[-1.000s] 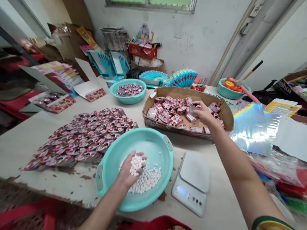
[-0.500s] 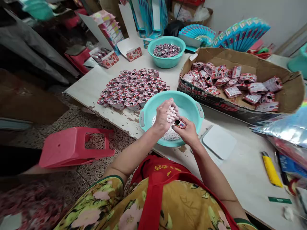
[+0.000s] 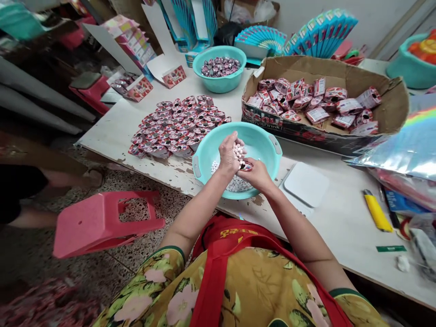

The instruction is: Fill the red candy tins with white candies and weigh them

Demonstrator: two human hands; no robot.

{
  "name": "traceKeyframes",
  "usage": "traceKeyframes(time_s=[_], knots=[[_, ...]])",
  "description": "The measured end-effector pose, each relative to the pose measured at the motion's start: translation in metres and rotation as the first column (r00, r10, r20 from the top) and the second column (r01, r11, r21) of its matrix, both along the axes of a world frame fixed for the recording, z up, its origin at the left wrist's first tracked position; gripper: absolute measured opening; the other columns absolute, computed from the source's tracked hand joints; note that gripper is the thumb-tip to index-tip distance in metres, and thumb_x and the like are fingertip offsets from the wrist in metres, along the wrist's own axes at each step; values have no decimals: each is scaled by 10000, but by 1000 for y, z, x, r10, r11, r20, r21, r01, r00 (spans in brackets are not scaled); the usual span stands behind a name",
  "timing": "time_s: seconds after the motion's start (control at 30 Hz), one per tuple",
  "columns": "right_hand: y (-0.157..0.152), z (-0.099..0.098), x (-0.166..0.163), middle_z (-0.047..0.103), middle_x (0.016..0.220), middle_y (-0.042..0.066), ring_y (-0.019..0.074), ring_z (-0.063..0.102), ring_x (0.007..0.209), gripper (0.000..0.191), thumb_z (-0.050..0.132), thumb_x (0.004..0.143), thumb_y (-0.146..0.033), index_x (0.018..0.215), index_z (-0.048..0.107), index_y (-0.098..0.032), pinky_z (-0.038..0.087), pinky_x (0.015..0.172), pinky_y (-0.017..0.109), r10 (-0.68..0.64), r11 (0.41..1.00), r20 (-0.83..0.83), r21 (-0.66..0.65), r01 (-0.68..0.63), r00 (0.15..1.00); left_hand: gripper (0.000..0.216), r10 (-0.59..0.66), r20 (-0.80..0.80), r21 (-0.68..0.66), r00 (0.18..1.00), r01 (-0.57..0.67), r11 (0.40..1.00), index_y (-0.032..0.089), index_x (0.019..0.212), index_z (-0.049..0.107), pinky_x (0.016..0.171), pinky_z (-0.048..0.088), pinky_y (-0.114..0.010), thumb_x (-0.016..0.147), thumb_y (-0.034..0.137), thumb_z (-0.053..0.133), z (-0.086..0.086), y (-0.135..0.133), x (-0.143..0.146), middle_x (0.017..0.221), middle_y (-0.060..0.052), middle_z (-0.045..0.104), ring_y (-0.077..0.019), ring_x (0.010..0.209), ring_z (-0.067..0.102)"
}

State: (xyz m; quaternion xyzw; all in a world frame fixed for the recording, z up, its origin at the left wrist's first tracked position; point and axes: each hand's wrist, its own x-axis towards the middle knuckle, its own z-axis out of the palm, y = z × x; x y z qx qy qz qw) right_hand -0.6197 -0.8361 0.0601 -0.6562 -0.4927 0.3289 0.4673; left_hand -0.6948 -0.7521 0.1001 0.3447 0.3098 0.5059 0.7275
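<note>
My left hand (image 3: 227, 153) is cupped on its side over the teal basin (image 3: 263, 136), holding a heap of small white candies (image 3: 239, 152) in its palm. Just below, my right hand (image 3: 257, 174) grips a small oval red container (image 3: 246, 167) by its sides. Its round opening faces up, close against the lower edge of my left palm. More white candies (image 3: 237, 185) lie in the basin beneath both hands. Left of the basin, many similar containers (image 3: 177, 129) stand packed together with their openings upward.
A cardboard box (image 3: 327, 131) of loose containers stands at right. Behind is a teal bowl (image 3: 220, 84) of small round caps. A white scale (image 3: 306, 184), yellow cutter (image 3: 377, 211) and plastic bags lie to the right. A red stool (image 3: 109, 220) and a person's leg (image 3: 37, 215) are at left.
The heap in my left palm looks smaller, and the container's opening is now partly covered by my left hand and the candies. The view has shifted slightly.
</note>
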Motion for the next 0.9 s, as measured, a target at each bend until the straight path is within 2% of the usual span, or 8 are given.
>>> traceKeyframes(time_s=[0.07, 0.13, 0.23, 0.33, 0.47, 0.6, 0.73, 0.9], knots=[[1, -1, -1, 765, 878, 25, 195, 693, 811, 425, 744, 665, -308, 1056, 738, -141, 509, 775, 285, -40, 999, -96, 3, 40, 995, 492, -37, -9, 10, 999, 38, 999, 193, 700, 480, 407, 356, -206, 741, 589, 768, 1, -3, -3, 598, 49, 556, -70, 410, 517], [1, -2, -4, 776, 935, 38, 215, 713, 878, 451, 754, 673, -315, 1091, 734, -146, 523, 821, 306, -77, 997, -113, 8, 78, 991, 485, -59, -35, 34, 998, 60, 998, 193, 695, 485, 427, 383, -211, 753, 588, 760, 2, -5, -7, 602, 47, 552, -71, 421, 517], [2, 0, -10, 775, 1054, 52, 250, 718, 985, 464, 743, 709, -309, 1155, 715, -183, 526, 888, 349, -86, 995, 6, 42, 85, 996, 497, -7, -74, 57, 997, 11, 998, 202, 675, 459, 428, 387, -215, 767, 594, 751, 2, -3, -9, 574, 55, 514, -84, 430, 527], [3, 5, -13, 758, 1072, 71, 265, 708, 989, 385, 741, 737, -325, 1098, 717, -194, 529, 888, 372, -104, 994, 139, 51, 98, 985, 518, 31, -87, 79, 996, -24, 997, 207, 662, 435, 437, 392, -212, 770, 597, 758, 3, -1, -7, 549, 62, 476, -95, 451, 549], [5, 9, -8, 722, 1069, 84, 268, 679, 1010, 340, 742, 753, -355, 1055, 704, -204, 526, 863, 367, -136, 989, 249, 86, 118, 959, 507, 68, -106, 103, 992, -57, 993, 200, 705, 469, 452, 403, -198, 743, 581, 801, 4, -3, -3, 605, 59, 537, -77, 462, 542], [2, 8, -3, 711, 1026, 73, 254, 669, 953, 349, 744, 758, -377, 1059, 696, -206, 513, 828, 354, -135, 991, 258, 57, 125, 957, 493, 70, -131, 103, 989, -57, 993, 203, 715, 460, 468, 396, -183, 773, 564, 791, 2, -8, 0, 576, 73, 500, -70, 472, 524], [-1, 8, -1, 711, 1079, 79, 250, 670, 1002, 354, 742, 758, -337, 1082, 693, -203, 505, 854, 345, -125, 991, 246, 87, 107, 961, 457, 53, -124, 130, 991, -36, 991, 203, 721, 472, 503, 422, -182, 793, 518, 796, 1, -10, 2, 607, 65, 512, -69, 508, 525], [-1, 7, 2, 710, 1022, 62, 236, 666, 949, 307, 748, 746, -348, 1013, 690, -209, 506, 852, 343, -133, 988, 201, 107, 114, 970, 379, 1, -108, 161, 994, 16, 987, 202, 726, 512, 514, 426, -195, 839, 449, 777, 4, -14, 2, 598, 58, 499, -73, 500, 493]])
